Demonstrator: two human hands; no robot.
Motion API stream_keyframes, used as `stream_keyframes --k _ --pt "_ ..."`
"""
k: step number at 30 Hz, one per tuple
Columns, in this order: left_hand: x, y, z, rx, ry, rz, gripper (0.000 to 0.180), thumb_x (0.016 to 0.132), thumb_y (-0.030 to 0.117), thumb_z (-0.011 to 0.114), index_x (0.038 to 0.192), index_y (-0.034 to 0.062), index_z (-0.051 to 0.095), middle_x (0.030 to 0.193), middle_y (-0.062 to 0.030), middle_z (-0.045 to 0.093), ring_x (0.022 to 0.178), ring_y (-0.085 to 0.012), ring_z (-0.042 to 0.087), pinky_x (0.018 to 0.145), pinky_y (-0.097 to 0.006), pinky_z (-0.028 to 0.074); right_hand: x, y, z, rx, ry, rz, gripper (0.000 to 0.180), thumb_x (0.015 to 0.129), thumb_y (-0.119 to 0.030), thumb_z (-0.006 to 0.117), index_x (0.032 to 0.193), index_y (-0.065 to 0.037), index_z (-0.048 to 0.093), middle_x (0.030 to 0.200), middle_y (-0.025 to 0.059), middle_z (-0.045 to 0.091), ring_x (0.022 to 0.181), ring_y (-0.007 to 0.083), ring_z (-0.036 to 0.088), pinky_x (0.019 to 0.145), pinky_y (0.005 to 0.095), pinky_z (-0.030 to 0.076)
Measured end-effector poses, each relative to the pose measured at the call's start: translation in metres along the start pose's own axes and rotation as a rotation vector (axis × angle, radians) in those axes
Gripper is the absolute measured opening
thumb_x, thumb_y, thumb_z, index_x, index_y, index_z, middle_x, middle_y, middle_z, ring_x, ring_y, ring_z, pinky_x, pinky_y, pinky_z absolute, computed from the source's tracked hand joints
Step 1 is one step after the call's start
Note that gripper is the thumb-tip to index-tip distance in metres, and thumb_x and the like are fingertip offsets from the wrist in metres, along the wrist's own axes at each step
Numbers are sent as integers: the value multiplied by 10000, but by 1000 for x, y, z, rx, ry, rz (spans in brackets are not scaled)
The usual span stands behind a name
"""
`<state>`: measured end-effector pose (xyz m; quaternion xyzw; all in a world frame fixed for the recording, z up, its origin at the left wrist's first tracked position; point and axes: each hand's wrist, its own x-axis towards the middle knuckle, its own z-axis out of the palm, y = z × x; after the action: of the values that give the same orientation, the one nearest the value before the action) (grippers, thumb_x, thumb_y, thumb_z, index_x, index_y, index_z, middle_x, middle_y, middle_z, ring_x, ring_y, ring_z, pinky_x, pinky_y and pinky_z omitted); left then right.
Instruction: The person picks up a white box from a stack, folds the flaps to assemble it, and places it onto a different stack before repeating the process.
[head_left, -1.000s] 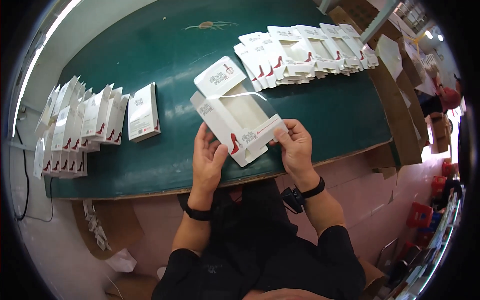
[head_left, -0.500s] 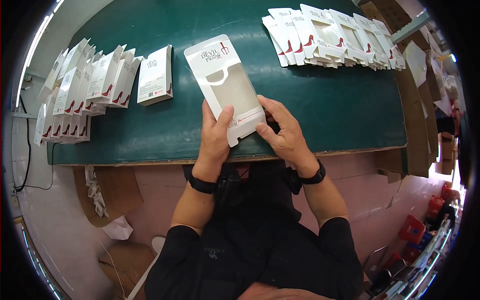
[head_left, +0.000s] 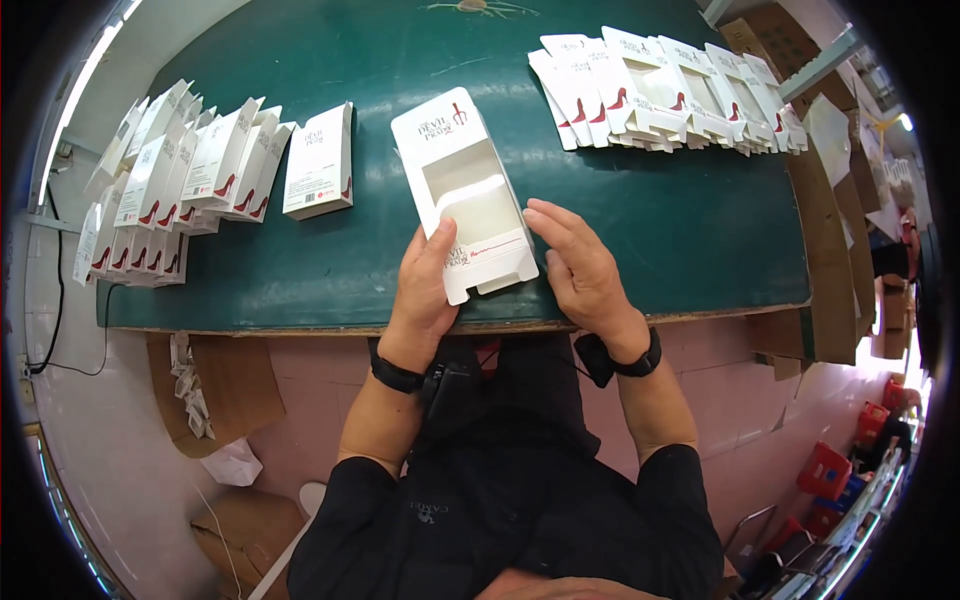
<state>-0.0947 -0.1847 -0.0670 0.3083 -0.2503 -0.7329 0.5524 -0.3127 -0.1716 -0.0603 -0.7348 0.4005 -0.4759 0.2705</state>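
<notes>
Both black-sleeved forearms reach forward side by side, the left hand [head_left: 425,285] curled in a thumb-up grip, the right hand [head_left: 580,265] flat with fingers extended.

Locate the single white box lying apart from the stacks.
In the head view, the single box lies on the green table, left of centre, between the left stack and the windowed box.
</notes>
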Motion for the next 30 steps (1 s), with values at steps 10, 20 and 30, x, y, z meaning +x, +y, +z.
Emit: stream_keyframes --k 10,20,30 --pt "-8 18 4 -80 -144 -132 526 1117 306 542 1489 -56 462 1382 -162 635 1246 -282 651 1087 -415 508 27 -24 -21 -289 69 -240 576 797 42 774 1347 -89 662 1388 155 653 1232 330 649 989 395 557" --pt "-12 66 25 1165 -215 766 679 974 158 748 1558 47 421 1463 -153 583 1351 -257 565 1136 -389 427 39 -49 -34 -13 54 94 614 791 -111 895 1349 -48 646 1181 84 719 1055 180 678 898 314 539" --pt "-8 78 24 741 -438 544 737 911 70 821 1510 103 394 1410 -122 584 1339 -245 565 1102 -450 489 42 -60 -43 22 137 16 614 825 -226 904 1349 -47 638 1239 111 698 1059 193 669 899 338 545"
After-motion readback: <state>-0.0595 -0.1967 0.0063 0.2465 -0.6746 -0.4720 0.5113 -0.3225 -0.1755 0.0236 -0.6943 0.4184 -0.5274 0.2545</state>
